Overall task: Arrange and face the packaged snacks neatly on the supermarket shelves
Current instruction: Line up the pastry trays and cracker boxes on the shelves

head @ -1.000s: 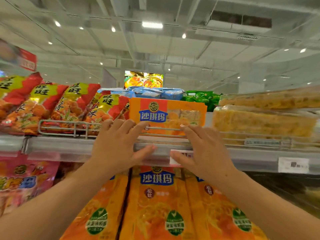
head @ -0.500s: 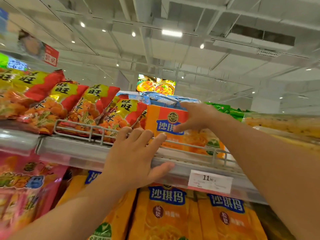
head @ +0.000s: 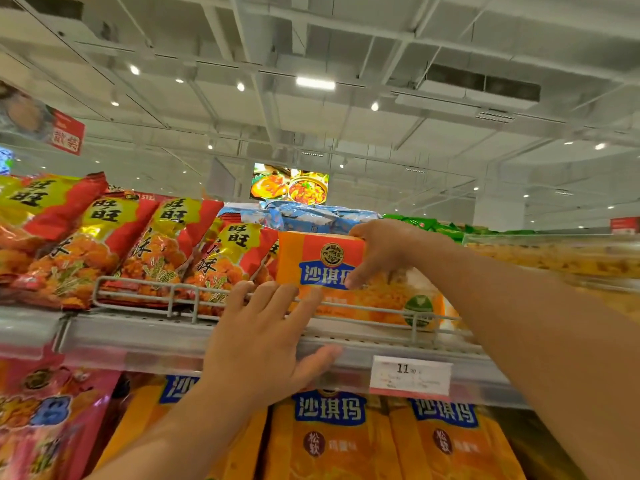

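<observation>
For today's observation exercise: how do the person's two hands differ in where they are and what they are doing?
The right hand grips the top corner of the orange snack pack with blue label on the upper shelf; the left hand holds nothing. The right hand's fingers curl in a grip; the left hand's fingers are spread flat against the grey wire shelf rail, lower down. Both are bare and reach upward.

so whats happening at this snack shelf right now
A person is tidying the top shelf of a supermarket snack aisle. Their right hand grips the upper edge of an orange snack pack standing behind the wire rail, thumb on its front. Their left hand rests open against the shelf edge, fingers at the rail. Red and yellow snack bags lean in a row to the left.
</observation>
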Motion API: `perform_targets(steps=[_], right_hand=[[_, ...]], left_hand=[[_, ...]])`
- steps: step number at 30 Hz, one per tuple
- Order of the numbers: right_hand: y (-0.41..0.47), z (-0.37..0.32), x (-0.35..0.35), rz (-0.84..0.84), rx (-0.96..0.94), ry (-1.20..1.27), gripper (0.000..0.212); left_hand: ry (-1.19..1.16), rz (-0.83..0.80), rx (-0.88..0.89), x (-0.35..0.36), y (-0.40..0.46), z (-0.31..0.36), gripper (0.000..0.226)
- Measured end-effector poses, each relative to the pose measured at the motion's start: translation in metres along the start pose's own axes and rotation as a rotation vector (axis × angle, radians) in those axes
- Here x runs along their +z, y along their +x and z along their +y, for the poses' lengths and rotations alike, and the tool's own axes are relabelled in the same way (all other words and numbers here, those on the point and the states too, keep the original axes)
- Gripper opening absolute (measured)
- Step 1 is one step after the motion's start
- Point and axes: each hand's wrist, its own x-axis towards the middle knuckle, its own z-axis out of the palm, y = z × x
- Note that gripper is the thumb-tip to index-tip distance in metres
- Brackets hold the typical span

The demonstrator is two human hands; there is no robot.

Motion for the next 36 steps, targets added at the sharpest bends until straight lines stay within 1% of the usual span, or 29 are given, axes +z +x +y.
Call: perform_targets(steps=[4,8,10,13,16,18,20,24,28,31,34,35,36], right_hand=[[-0.020,-0.010,-0.016,-0.052,-0.055,0.012,0.085],[-0.037,-0.017,-0.031,-0.108,-0.083,0.037,0.071],[-0.044,-0.020,-0.036,-0.106,-0.087,0.022,0.071],[-0.052,-0.023,-0.036,-0.080,-0.103,-0.013,0.079],[-0.058,-0.021,-0.035,-0.083,-0.140,0.008,0.067],[-0.064,-0.019,-0.034,-0.090,-0.151,0.046,0.065],[-0.068,-0.016,-0.031,-0.057,-0.161,0.055,0.066],[-0.071,-0.013,-0.024,0.031,-0.180,-0.025,0.067],[-0.068,-0.013,-0.022,0.028,-0.149,-0.015,0.067],[-0.066,-0.012,-0.019,0.053,-0.142,-0.060,0.069],[-0.070,-0.015,-0.018,0.067,-0.124,-0.104,0.071],[-0.073,-0.015,-0.017,0.098,-0.131,-0.145,0.073],[-0.077,-0.014,-0.015,0.165,-0.156,-0.201,0.076]], left_hand=[[-0.017,0.062,0.016,0.004,-0.001,0.000,0.070],[-0.024,0.130,0.041,0.005,0.000,-0.001,0.071],[-0.008,0.124,0.050,0.005,0.000,-0.001,0.070],[0.000,0.099,0.045,0.004,0.000,-0.001,0.067],[-0.005,0.063,0.029,0.000,0.000,0.000,0.066],[0.000,0.049,0.033,-0.002,0.000,-0.001,0.065],[-0.010,0.056,0.042,-0.003,0.000,-0.001,0.064],[-0.029,0.069,0.037,-0.004,0.000,-0.001,0.063],[-0.021,0.047,0.042,-0.003,0.000,-0.001,0.064],[-0.012,0.035,0.044,-0.002,-0.001,-0.002,0.064],[-0.012,0.059,0.051,0.000,-0.001,-0.002,0.064],[-0.015,0.076,0.055,0.001,0.000,-0.002,0.064],[-0.017,0.100,0.058,0.003,0.000,-0.002,0.065]])
